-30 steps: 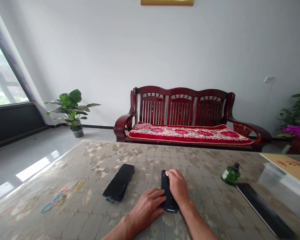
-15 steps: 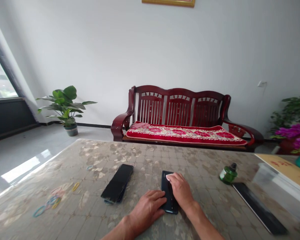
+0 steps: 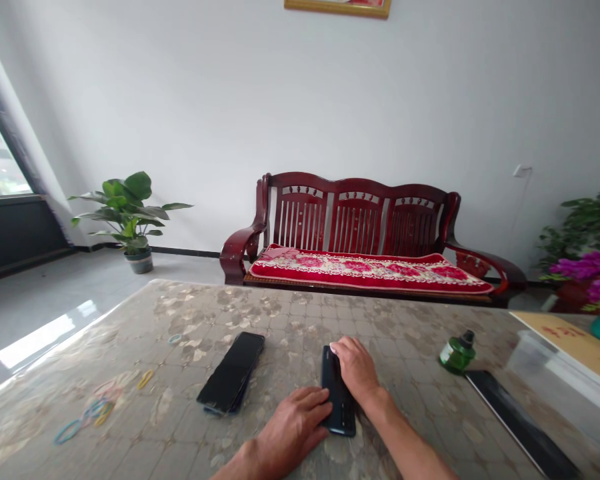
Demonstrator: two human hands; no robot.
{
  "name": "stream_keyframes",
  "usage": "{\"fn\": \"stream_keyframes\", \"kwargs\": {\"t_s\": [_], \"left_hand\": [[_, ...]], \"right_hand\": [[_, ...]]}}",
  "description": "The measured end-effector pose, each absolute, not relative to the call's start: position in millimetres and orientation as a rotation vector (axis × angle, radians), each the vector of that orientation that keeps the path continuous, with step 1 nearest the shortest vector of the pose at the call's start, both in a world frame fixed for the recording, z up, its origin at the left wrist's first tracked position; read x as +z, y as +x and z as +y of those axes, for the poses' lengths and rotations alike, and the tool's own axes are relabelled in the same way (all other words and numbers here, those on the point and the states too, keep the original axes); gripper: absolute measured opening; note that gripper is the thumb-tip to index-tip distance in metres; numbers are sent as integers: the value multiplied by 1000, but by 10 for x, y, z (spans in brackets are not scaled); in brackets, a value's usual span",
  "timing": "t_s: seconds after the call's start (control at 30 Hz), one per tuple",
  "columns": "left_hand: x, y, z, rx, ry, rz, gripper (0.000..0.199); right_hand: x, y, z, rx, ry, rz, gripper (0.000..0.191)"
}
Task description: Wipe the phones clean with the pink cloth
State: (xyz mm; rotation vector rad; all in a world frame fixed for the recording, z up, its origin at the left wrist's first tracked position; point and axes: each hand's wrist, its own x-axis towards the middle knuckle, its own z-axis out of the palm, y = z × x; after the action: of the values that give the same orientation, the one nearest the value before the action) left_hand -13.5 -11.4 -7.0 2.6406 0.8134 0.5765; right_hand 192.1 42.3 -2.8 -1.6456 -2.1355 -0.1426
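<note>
A dark phone [image 3: 336, 393] lies back side up on the patterned tablecloth, its camera end toward me. My left hand [image 3: 295, 423] rests at its lower left edge, fingertips on the phone, fingers fairly flat. Over the phone's far right part is my right hand [image 3: 356, 367], fingers bent together on a small white piece [image 3: 335, 347], of which only a bit shows at the fingertips. To the left, a black phone [image 3: 233, 370] lies screen up on top of another dark phone that is mostly hidden.
Coloured bands [image 3: 93, 413] lie at the left of the table [image 3: 190, 440]. On the right stand a green bottle [image 3: 459, 353], a long black flat object [image 3: 520, 423] and a clear plastic box [image 3: 555, 380]. A wooden bench [image 3: 355, 217] is beyond.
My right hand has shifted slightly left and up along the phone, and less of the white piece shows. My left hand stays at the phone's edge. The view has moved slightly.
</note>
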Motion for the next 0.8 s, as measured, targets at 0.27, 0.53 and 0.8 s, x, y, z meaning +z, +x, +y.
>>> {"fn": "stream_keyframes", "kwargs": {"t_s": [0.27,0.53,0.8], "left_hand": [[-48,-124,-134,569,2654,771,26],[-77,-114,-130,578,2659,759,26],[-118,-108,-113,561,2632,761,28]], "right_hand": [[-98,1841,52,-122,-1544,-2201,27],[41,1730,461,-169,-1643,-2205,28],[-45,1719,147,-140,-1560,-2260,27]]}}
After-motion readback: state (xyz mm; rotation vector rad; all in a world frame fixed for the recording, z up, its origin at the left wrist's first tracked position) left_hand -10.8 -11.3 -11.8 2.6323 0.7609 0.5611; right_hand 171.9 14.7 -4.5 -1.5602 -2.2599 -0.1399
